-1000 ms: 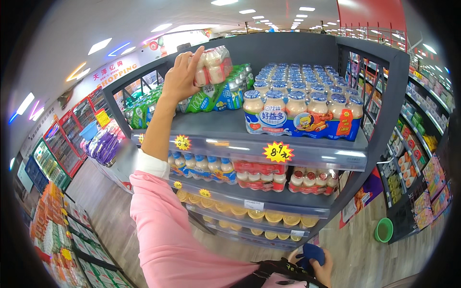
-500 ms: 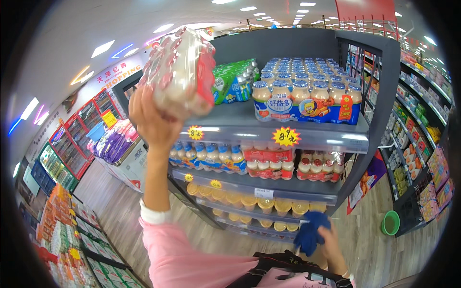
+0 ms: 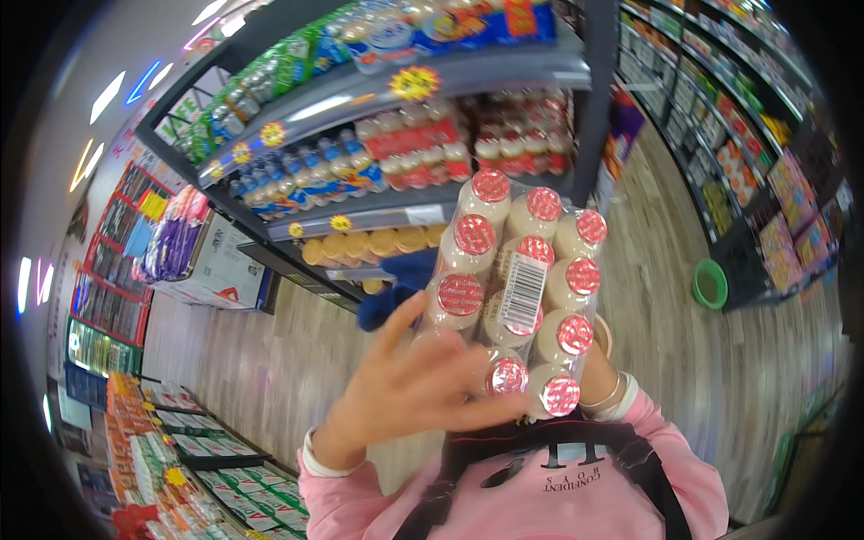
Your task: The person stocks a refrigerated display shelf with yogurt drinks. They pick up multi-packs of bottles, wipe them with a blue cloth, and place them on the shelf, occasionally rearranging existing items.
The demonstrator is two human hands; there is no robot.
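Note:
A shrink-wrapped pack of small cream-coloured drink bottles with red foil lids is held tilted before my chest, lids facing me. A white barcode label lies on its wrap. My left hand, partly blurred, grips the pack's lower left corner, its thumb along the near edge and one finger pointing up beside it. Behind the pack's right side is my right hand, mostly hidden, with a bracelet at the wrist. A dark blue cloth shows past the pack's left side; the right-hand fingers on it are covered by the pack.
Ahead stands a dark shelf unit with bottle packs and yellow-lidded cups. A green bin sits on the floor at right, near stocked shelves. Stacked cartons stand at lower left, beyond them a white chest.
The pack has come down from above the top shelf to my chest, in my left hand. My right hand has moved behind it. The view has tilted down.

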